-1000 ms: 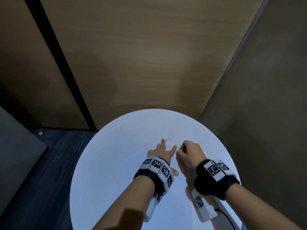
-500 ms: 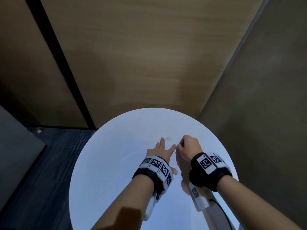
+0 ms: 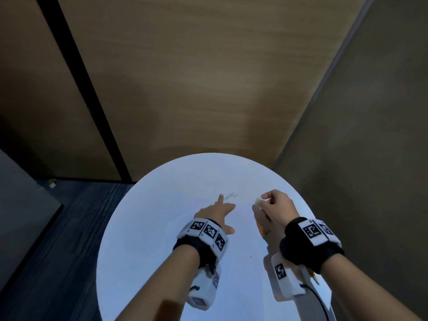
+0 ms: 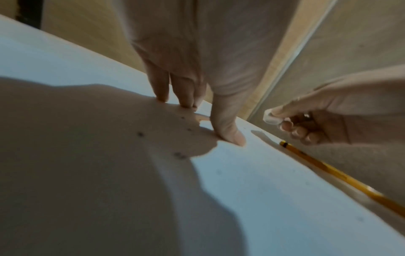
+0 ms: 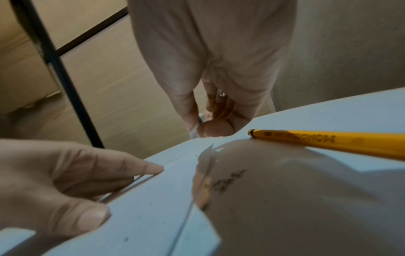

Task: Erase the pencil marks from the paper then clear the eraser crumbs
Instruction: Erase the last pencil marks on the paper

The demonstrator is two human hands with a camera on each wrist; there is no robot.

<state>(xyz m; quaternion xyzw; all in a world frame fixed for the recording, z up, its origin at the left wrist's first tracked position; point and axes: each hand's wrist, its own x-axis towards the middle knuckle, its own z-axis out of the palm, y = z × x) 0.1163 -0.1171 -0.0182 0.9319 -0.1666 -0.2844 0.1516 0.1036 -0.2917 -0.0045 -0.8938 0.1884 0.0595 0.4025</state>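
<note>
Under both my hands lies the round white table (image 3: 143, 228), and on it the paper (image 5: 153, 207), so pale that I make out its edges only in the right-wrist view, running under my left fingers. Along the table's rim, below my right wrist, a yellow pencil (image 5: 328, 143) lies with its blunt end pointing away from me.

My left hand (image 3: 217, 213) is spread flat, its straight fingers pressing the sheet down. My right hand (image 3: 275, 209) is lifted off the surface and pinches the small white eraser (image 4: 270, 118) between thumb and fingertip, the other fingers curled under.

The pencil marks (image 3: 230, 195) show as a faint grey scribble just beyond my left fingertips and to the left of the eraser, between the two hands but closer to the left one. Its longer run seems to lie roughly crosswise to my arms. So the eraser, as I judge it, has to come down and travel leftward toward my holding hand, rubbing along that line while the left keeps the sheet from sliding. A few dark specks (image 4: 179, 155) near my left palm look like crumbs, though I cannot be sure.
</note>
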